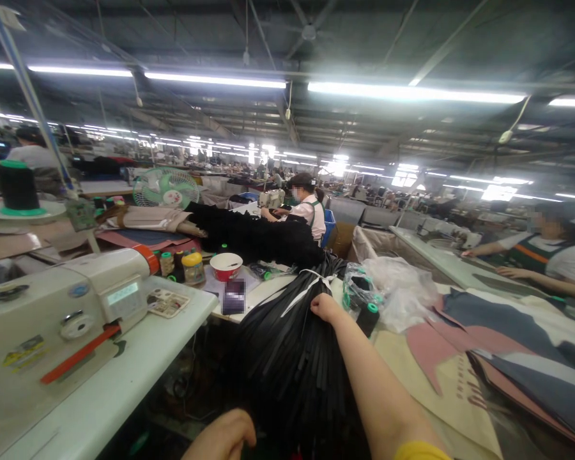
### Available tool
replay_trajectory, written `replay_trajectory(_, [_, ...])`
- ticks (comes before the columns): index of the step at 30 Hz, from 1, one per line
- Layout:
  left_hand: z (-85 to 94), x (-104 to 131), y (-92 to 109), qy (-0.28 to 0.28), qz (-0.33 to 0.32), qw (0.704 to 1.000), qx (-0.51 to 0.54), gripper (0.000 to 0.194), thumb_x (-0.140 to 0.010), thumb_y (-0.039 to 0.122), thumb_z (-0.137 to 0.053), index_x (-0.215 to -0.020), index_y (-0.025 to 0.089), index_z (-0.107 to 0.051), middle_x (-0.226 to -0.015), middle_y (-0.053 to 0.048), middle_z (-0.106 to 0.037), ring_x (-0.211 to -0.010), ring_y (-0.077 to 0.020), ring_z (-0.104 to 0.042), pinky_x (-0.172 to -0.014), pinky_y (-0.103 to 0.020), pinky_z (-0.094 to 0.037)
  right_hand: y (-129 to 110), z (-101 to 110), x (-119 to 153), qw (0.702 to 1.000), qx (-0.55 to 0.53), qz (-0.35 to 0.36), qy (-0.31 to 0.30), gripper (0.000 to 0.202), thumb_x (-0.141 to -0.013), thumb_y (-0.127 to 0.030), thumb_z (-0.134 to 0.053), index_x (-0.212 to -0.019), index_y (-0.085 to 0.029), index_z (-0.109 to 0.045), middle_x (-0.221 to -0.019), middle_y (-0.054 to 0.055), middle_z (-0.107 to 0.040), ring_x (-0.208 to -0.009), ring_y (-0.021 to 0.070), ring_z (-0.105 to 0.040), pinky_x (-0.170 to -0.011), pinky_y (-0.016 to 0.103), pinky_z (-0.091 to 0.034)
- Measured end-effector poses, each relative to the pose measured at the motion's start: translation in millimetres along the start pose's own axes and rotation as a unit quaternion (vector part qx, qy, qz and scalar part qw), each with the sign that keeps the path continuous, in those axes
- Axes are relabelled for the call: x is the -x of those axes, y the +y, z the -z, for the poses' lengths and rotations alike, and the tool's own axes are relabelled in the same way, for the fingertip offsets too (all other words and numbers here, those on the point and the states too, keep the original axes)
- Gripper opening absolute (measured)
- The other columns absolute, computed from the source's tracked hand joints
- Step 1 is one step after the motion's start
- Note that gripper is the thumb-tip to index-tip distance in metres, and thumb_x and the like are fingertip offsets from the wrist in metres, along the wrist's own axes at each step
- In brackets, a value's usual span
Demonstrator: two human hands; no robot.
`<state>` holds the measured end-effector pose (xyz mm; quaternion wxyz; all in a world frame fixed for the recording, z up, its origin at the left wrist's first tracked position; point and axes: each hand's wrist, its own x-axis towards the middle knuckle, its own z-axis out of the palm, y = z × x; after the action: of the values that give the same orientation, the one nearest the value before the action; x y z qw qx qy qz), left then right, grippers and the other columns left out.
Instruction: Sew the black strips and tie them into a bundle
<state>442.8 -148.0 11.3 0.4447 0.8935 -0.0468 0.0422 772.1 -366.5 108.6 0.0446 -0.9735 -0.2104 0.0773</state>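
A large bundle of long black strips [292, 338] hangs over the table edge, with a white tie [304, 291] around its upper part. My right hand [326, 308] is at the bundle's upper right, just below the tie, its fingers pinched on a black strip. Low in the view, my left hand [225, 436] is left of the strips' lower part with its fingers curled; what they hold, if anything, is hidden.
A sewing machine [71, 306] stands at left. Beyond are a red-and-white bowl [226, 265], a yellow-lidded jar [193, 267] and black fabric [259, 236]. Plastic bags [400, 291] and cut pieces [503, 326] lie right. People sit ahead [309, 211] and right [551, 252].
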Motion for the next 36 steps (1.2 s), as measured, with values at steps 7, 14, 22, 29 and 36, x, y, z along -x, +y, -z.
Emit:
replay_trajectory(7, [0.3, -111.3, 34.9, -0.052, -0.108, 0.992, -0.037, 0.037, -0.087, 0.005, -0.050, -0.110, 0.023, -0.072, -0.119, -0.007, -0.073, -0.118, -0.0225, -0.068, -0.109, -0.034, -0.052, 7.2, -8.8, 3.4, 1.000, -0.015, 0.023, 0.004, 0.022, -0.104, -0.038, -0.070, -0.101, -0.016, -0.074, -0.106, 0.004, -0.077, -0.097, 0.0212, -0.074, -0.093, 0.042, -0.062])
replay_trajectory(14, [-35.5, -198.8, 60.5, -0.025, -0.045, 0.990, -0.131, 0.038, -0.095, 0.009, -0.056, -0.130, 0.015, -0.068, -0.127, -0.012, -0.070, -0.122, -0.0230, -0.066, -0.113, -0.033, -0.048, 11.5, -13.3, 3.0, 0.999, -0.018, 0.032, 0.005, 0.019, -0.104, -0.034, -0.070, -0.102, -0.016, -0.075, -0.107, 0.004, -0.079, -0.102, 0.0216, -0.075, -0.097, 0.045, -0.062])
replay_trajectory(22, [-50.2, -212.0, 56.0, -0.067, -0.065, 0.972, -0.217, 0.049, -0.093, 0.005, -0.051, -0.137, 0.013, -0.069, -0.128, -0.015, -0.064, -0.125, -0.0336, -0.057, -0.116, -0.046, -0.045, 10.0, -19.3, 3.5, 1.000, -0.026, 0.015, 0.004, 0.017, -0.104, -0.033, -0.071, -0.105, -0.017, -0.076, -0.111, 0.005, -0.079, -0.105, 0.0221, -0.075, -0.099, 0.046, -0.062])
replay_trajectory(29, [-54.4, -207.0, 56.8, -0.069, -0.066, 0.957, -0.274, 0.050, -0.096, 0.013, -0.053, -0.144, 0.013, -0.064, -0.131, -0.015, -0.060, -0.126, -0.0328, -0.056, -0.116, -0.045, -0.046, 4.3, -20.6, 6.1, 1.000, -0.022, -0.013, 0.015, 0.018, -0.104, -0.034, -0.072, -0.107, -0.017, -0.076, -0.116, 0.007, -0.080, -0.111, 0.0234, -0.075, -0.102, 0.047, -0.061])
replay_trajectory(36, [-56.4, -207.1, 55.7, -0.054, -0.077, 0.957, -0.275, 0.053, -0.092, 0.012, -0.056, -0.145, 0.013, -0.064, -0.130, -0.015, -0.062, -0.123, -0.0334, -0.057, -0.114, -0.047, -0.049, -5.2, -23.0, 13.9, 0.998, -0.001, -0.042, 0.050, 0.018, -0.104, -0.033, -0.071, -0.107, -0.016, -0.076, -0.118, 0.007, -0.079, -0.111, 0.0235, -0.075, -0.101, 0.047, -0.062])
